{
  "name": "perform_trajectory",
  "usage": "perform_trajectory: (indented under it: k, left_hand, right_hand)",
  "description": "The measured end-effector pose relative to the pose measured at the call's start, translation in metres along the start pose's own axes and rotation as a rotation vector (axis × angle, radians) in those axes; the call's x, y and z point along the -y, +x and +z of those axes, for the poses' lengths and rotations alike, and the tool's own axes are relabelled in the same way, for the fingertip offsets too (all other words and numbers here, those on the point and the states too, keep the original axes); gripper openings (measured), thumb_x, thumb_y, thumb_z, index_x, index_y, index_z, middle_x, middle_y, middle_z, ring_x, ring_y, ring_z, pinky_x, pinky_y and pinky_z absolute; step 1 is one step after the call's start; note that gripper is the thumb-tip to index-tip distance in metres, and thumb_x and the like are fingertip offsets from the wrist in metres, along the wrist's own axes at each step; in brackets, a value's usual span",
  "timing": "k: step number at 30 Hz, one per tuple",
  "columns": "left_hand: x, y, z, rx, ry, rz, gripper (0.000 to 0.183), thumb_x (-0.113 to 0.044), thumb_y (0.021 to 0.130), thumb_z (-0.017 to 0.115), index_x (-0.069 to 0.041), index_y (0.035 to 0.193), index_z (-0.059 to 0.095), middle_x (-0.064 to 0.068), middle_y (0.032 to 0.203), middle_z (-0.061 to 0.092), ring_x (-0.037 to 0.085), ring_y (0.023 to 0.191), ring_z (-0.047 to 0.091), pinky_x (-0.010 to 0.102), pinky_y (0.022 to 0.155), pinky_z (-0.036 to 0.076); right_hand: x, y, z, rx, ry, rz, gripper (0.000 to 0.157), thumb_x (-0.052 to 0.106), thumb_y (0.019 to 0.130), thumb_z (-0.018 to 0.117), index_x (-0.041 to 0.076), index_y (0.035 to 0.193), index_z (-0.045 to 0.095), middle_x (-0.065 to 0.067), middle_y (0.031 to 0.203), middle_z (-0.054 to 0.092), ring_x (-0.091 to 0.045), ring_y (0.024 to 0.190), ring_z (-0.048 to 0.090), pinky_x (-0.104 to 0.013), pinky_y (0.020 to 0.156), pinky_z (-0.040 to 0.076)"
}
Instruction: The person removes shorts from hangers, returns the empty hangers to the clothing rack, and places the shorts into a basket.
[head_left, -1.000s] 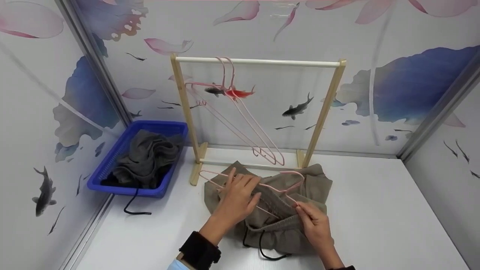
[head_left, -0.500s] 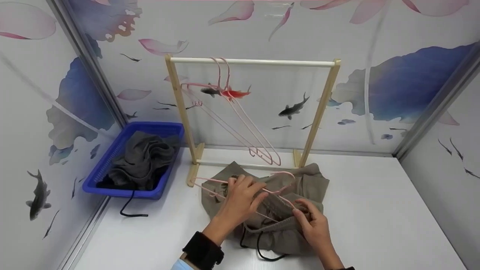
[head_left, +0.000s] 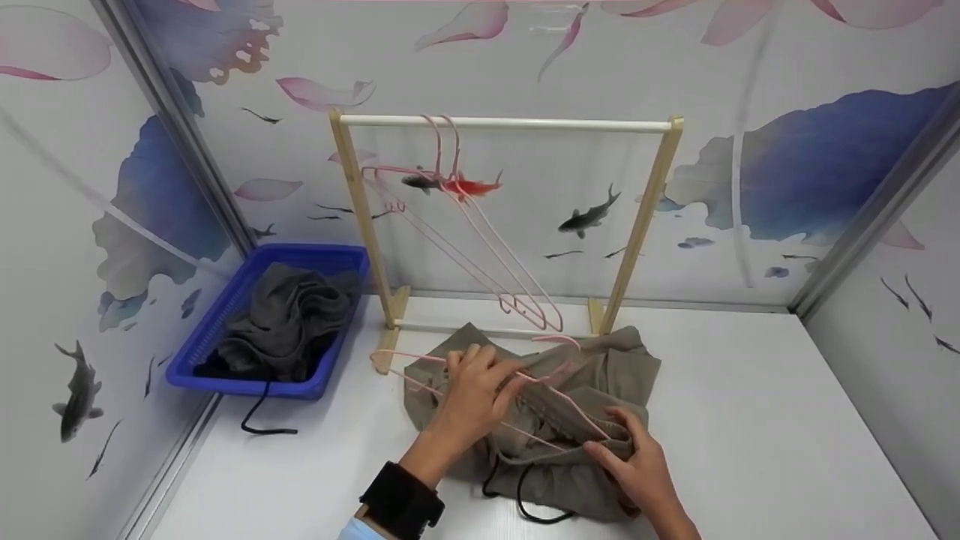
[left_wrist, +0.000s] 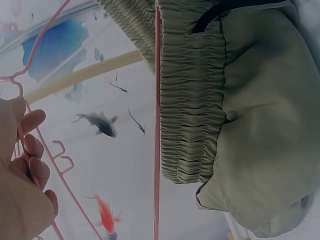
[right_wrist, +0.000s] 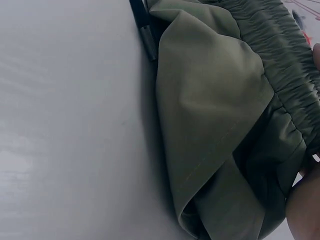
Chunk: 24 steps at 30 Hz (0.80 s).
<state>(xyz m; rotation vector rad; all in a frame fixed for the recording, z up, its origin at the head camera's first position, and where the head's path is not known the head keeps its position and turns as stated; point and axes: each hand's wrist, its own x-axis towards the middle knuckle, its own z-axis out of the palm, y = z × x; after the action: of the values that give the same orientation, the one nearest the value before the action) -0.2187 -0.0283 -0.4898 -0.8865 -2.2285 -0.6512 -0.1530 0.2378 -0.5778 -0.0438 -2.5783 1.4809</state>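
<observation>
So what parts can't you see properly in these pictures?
- Right hand: in the right wrist view only a sliver shows at the edge.
- Pink hanger: its lower end is hidden inside the olive shorts.
- Blue basket: its bottom is covered by grey clothes.
- Left hand: the left wrist view cuts it off.

In your right wrist view, the olive green shorts [right_wrist: 215,125] lie crumpled on the white counter [right_wrist: 65,120]. Their elastic waistband [right_wrist: 280,60] runs at upper right, the black drawstring [right_wrist: 146,35] beside it. Your right hand [right_wrist: 306,210] touches the fabric.
</observation>
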Motion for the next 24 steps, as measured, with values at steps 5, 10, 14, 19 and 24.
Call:
perform_trajectory:
  k: [5, 10, 14, 19, 24]
  left_hand:
    - [0.002, 0.0, -0.003, -0.002, -0.001, -0.015, 0.017, -0.03, 0.097, 0.07, -0.02, 0.109, 0.076, -0.001, 0.082, 0.044, 0.016, 0.076, 0.03, 0.038, 0.079, 0.017]
    - [0.005, 0.0, -0.004, -0.034, -0.002, -0.035, 0.012, -0.029, 0.096, 0.072, -0.021, 0.103, 0.075, -0.002, 0.082, 0.047, 0.017, 0.075, 0.034, 0.038, 0.079, 0.019]
    - [0.007, 0.0, -0.007, -0.062, 0.015, -0.048, 0.01, -0.03, 0.096, 0.071, -0.021, 0.098, 0.074, -0.002, 0.081, 0.048, 0.017, 0.075, 0.038, 0.039, 0.078, 0.022]
    - [0.009, 0.0, -0.01, -0.081, 0.003, -0.06, 0.01, -0.029, 0.094, 0.073, -0.02, 0.097, 0.075, -0.001, 0.081, 0.048, 0.018, 0.075, 0.038, 0.04, 0.078, 0.023]
    - [0.012, 0.0, -0.014, -0.099, -0.005, -0.057, 0.009, -0.027, 0.094, 0.073, -0.019, 0.097, 0.075, -0.001, 0.08, 0.048, 0.018, 0.073, 0.037, 0.041, 0.076, 0.022]
  right_hand:
    - [-0.003, -0.001, -0.003, 0.028, -0.015, 0.011, 0.063, 0.031, 0.089, 0.083, 0.004, 0.141, 0.057, -0.019, 0.139, 0.061, -0.04, 0.129, 0.058, -0.059, 0.106, 0.044]
    - [-0.005, -0.003, -0.004, 0.038, -0.045, 0.025, 0.059, 0.036, 0.089, 0.082, 0.01, 0.138, 0.063, -0.014, 0.132, 0.066, -0.033, 0.116, 0.065, -0.053, 0.096, 0.05]
    - [-0.01, -0.003, -0.004, 0.02, -0.069, -0.007, 0.049, 0.033, 0.089, 0.083, 0.014, 0.132, 0.068, -0.006, 0.125, 0.069, -0.028, 0.111, 0.067, -0.05, 0.094, 0.051]
    - [-0.015, -0.004, -0.003, -0.023, -0.092, -0.074, 0.034, 0.023, 0.089, 0.082, 0.017, 0.121, 0.073, 0.001, 0.116, 0.072, -0.02, 0.107, 0.067, -0.045, 0.093, 0.053]
    - [-0.019, -0.005, 0.0, -0.052, -0.077, -0.115, 0.025, 0.015, 0.089, 0.08, 0.016, 0.114, 0.076, 0.001, 0.109, 0.073, -0.009, 0.101, 0.066, -0.037, 0.089, 0.054]
